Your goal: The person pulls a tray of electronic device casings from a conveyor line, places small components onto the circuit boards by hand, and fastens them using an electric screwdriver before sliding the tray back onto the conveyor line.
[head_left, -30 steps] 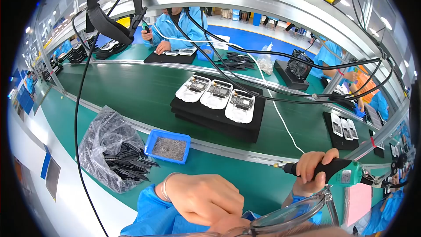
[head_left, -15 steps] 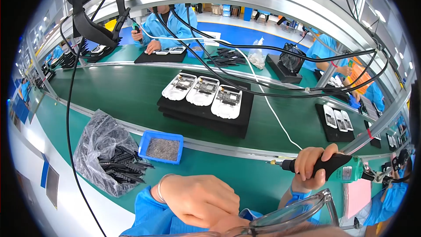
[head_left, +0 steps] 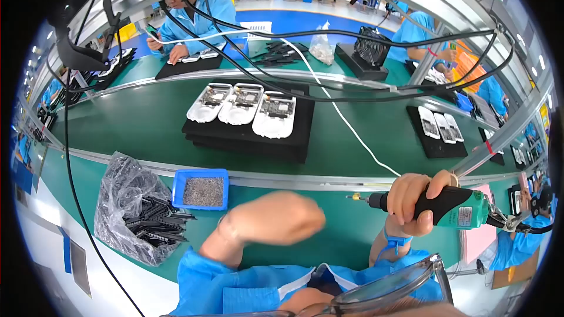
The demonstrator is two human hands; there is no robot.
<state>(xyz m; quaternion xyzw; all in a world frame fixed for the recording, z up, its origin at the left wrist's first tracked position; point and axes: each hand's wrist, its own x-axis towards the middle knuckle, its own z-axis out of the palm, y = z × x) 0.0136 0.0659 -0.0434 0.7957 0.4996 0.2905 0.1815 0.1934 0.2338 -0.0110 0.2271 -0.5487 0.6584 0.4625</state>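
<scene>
My right hand (head_left: 416, 204) is wrapped round a green and black electric screwdriver (head_left: 455, 208), its bit pointing left. My left hand (head_left: 276, 218) is blurred above the green bench, and its fingers cannot be made out. Left of it stands a blue tray (head_left: 201, 189) of small screws. Beside the tray lies a clear plastic bag (head_left: 120, 199) with black strips (head_left: 155, 223) spilling from it. Beyond, three white housings with circuit boards (head_left: 239, 104) rest on stacked black foam (head_left: 294, 141) on the green conveyor (head_left: 352, 141).
Across the conveyor a co-worker (head_left: 200, 17) in blue holds a tool. A black fan (head_left: 370, 47) and a bag of white parts (head_left: 322, 47) stand on the far bench. Black cables (head_left: 329, 91) and a white cord (head_left: 346, 120) hang across the view. Pink sheets (head_left: 477, 240) lie at right.
The view has shifted, so the foam stack appears further left and higher. My left hand has lifted away from the bottom edge near my body. My right hand still holds the screwdriver.
</scene>
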